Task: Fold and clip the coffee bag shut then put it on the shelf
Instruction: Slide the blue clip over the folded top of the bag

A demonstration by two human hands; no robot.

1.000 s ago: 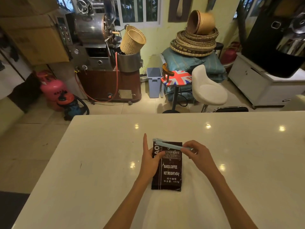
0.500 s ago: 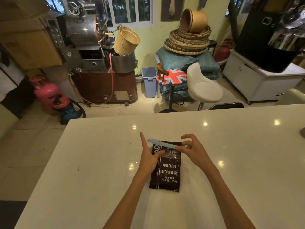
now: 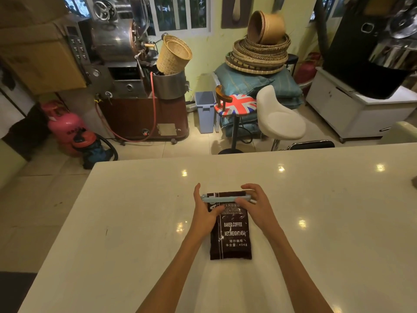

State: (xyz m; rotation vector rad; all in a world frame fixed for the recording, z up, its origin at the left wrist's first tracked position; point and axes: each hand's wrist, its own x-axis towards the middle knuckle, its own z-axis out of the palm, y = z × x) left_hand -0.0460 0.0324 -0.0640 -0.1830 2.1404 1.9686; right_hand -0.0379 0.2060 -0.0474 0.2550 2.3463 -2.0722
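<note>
A dark brown coffee bag (image 3: 232, 236) with white lettering lies flat on the white table (image 3: 135, 222). A pale blue clip (image 3: 222, 198) lies across the bag's folded top edge. My left hand (image 3: 204, 213) holds the bag's upper left side, thumb on the front of the bag and fingers along the clip's left end. My right hand (image 3: 255, 206) grips the clip's right end, thumb under and fingers curled over it. Whether the clip is snapped shut I cannot tell.
Past the table's far edge stand a white stool (image 3: 279, 118), a flag-patterned stool (image 3: 235, 105) and a black chair back (image 3: 312, 145). A coffee roaster (image 3: 126, 71), a blue bin (image 3: 205, 110) and a pink gas cylinder (image 3: 65, 125) stand on the floor. No shelf shows.
The clip has swung from a slant to lie level across the bag's top. My right hand has closed over its right end and my left fingers have moved up to its left end.
</note>
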